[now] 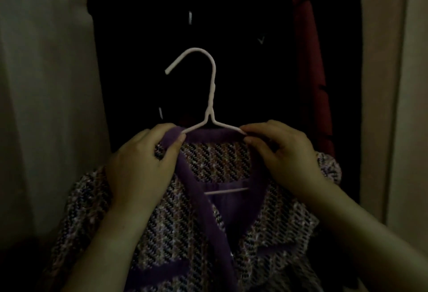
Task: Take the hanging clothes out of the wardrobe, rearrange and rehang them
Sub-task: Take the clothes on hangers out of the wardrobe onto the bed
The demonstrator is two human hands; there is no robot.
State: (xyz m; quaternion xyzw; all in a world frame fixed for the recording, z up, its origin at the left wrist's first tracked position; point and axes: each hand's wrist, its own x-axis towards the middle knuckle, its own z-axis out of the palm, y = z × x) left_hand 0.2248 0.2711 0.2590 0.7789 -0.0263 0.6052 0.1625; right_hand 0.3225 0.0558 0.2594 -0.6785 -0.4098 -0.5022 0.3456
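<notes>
Dim light. I hold a tweed jacket (185, 222) with purple trim on a white hanger (210, 97), out in front of the dark wardrobe (231, 13) opening. My left hand (141, 166) is closed on the collar at the left shoulder, thumb on the purple edge, fingers wrapped over the fabric. My right hand (284, 155) pinches the collar and the hanger's right arm between thumb and forefinger. The hook stands upright and free, open end to the left, not on any rail that I can see. The hanger's lower bar shows inside the neck opening. A red garment (308, 60) hangs at the right inside the wardrobe. Pale panels flank the opening on both sides.
</notes>
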